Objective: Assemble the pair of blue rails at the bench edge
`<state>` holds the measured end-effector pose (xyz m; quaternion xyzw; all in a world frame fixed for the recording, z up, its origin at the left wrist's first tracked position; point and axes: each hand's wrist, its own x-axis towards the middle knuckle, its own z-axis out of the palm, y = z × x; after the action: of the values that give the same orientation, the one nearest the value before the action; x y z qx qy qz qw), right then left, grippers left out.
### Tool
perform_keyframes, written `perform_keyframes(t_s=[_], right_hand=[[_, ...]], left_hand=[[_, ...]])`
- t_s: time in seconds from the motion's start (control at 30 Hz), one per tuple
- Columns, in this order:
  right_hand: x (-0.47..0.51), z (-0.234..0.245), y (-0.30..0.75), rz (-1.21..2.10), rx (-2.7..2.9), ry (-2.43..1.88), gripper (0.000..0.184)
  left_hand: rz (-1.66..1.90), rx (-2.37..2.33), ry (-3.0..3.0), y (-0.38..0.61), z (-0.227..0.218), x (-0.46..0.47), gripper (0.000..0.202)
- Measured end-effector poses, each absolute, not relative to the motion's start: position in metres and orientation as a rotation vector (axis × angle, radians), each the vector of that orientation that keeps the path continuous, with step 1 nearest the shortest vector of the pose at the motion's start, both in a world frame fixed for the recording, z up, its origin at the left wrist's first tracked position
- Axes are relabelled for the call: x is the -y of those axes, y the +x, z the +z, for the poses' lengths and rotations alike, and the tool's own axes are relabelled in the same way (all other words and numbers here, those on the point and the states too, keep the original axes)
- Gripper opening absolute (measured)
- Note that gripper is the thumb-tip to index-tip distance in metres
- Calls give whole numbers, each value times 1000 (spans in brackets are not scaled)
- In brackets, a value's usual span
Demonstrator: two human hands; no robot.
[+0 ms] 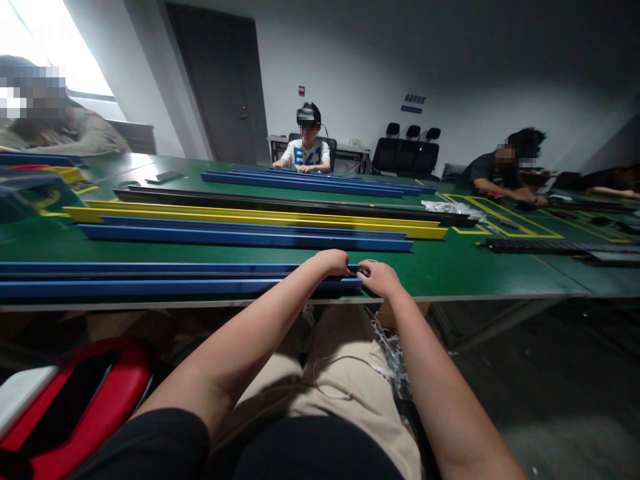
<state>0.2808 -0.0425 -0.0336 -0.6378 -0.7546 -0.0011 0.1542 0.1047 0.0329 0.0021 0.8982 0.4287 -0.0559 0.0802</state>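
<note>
A long blue channel strip (175, 287) lies along the near edge of the green table, its two raised sides running left to right. Over its right end, my left hand (334, 261) reaches into the groove with curled fingers. My right hand (381, 277) is just past that end, thumb and fingers pinched together and facing the left hand. Between the fingertips is a small dark spot, too small to name. Whatever either hand grips is hidden.
Beyond lie another blue strip (240, 237), yellow strips (280, 218), a black strip (300, 203) and more blue strips (310, 183). A dark slatted bar (555, 247) rests at right. Several people sit around the table (450, 273). A red stool seat (125, 373) stands low left.
</note>
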Motion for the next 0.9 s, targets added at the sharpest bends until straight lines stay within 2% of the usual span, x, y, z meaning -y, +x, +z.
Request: perform_keyframes(t_s=[0.47, 0.9], right_hand=[[46, -37, 281, -29, 2204, -1943, 28], [52, -18, 264, -135, 2464, -2078, 30]], left_hand=[[-67, -1270, 2720, 99, -7, -29, 38], [-72, -1237, 2749, 98, 1, -24, 36]])
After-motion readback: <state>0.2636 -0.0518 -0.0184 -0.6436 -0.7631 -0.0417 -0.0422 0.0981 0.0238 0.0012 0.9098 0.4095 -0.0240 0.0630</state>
